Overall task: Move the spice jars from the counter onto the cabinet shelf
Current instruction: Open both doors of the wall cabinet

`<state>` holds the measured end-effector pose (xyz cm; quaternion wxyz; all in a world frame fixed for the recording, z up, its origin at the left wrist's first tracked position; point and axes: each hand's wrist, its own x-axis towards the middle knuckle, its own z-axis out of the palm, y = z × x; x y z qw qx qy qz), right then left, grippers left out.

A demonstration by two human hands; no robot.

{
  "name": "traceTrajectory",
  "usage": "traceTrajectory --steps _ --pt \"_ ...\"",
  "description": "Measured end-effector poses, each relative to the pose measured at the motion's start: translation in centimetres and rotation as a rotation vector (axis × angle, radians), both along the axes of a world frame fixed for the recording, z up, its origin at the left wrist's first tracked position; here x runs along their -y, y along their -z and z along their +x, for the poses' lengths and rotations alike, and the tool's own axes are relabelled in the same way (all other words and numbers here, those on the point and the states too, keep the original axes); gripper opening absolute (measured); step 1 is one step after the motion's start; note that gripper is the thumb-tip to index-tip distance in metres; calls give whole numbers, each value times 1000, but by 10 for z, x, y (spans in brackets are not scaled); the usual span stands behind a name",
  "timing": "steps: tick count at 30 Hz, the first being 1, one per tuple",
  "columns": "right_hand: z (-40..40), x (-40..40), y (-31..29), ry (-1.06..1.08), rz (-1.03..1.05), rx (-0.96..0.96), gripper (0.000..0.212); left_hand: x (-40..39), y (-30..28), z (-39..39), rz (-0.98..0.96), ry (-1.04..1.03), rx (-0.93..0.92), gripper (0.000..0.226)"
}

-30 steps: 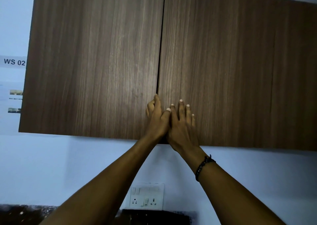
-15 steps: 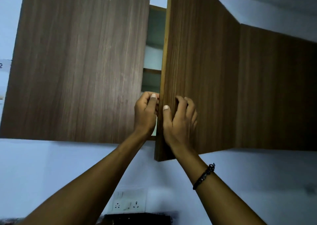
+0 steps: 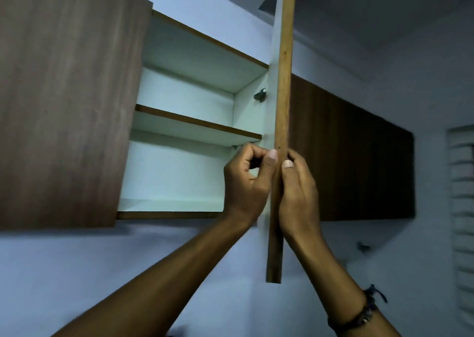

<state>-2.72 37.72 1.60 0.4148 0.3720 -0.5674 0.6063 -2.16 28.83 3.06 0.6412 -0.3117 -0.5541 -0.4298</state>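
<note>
The wall cabinet stands half open. Its right door [image 3: 282, 105] is swung out towards me, seen edge-on. My left hand [image 3: 246, 182] and my right hand [image 3: 297, 190] both grip that door's edge, one on each side, thumbs up against the wood. The left door [image 3: 66, 100] is still closed over its half. Inside I see a white middle shelf [image 3: 195, 128] and the cabinet floor [image 3: 169, 205], both bare. No spice jars and no counter are in view.
A hinge [image 3: 260, 95] sits on the cabinet's inner right wall. A dark wood panel [image 3: 354, 167] runs along the wall to the right of the open door. A louvred window [image 3: 461, 208] is at the far right.
Both doors were shut with my hands flat on them. My hands pulled the right door out, and it now stands fully swung open, showing the shelves.
</note>
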Motion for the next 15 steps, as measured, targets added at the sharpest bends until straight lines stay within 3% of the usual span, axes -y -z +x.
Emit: traceTrajectory --steps 4,10,15 --pt "-5 -42 -1 19 5 -32 39 -45 1 -22 -17 -3 -51 14" --pt "-20 -101 -5 86 -54 76 38 -107 -3 -60 -103 -10 19 52" --pt "-43 -140 -3 223 -162 185 38 -154 4 -89 -269 -72 85 64"
